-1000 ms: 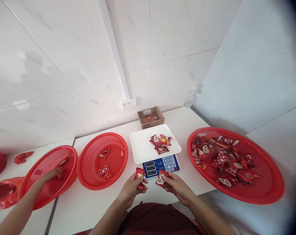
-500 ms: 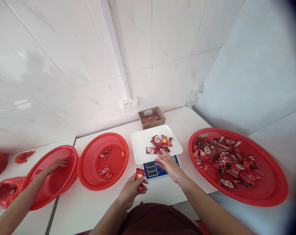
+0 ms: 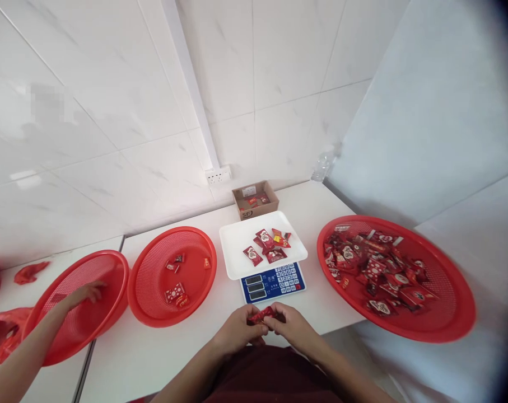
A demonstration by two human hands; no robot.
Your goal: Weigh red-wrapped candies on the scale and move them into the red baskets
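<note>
Red packet (image 3: 262, 315) lies pinched between our left hand (image 3: 242, 329) and our right hand (image 3: 288, 324), fingers of both closed on it. We hold it on the near side of the blue scale (image 3: 273, 282).

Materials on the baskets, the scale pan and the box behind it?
Right-hand basket: probably moulded plastic, semi-gloss red; perforated wall and thick smooth rim suggest it. The middle basket looks the same.
Scale pan: white, smooth, rounded corners; likely plastic, though coated metal is possible.
Box: matte brown cardboard by the look, with thin folded walls and dark print.
</note>
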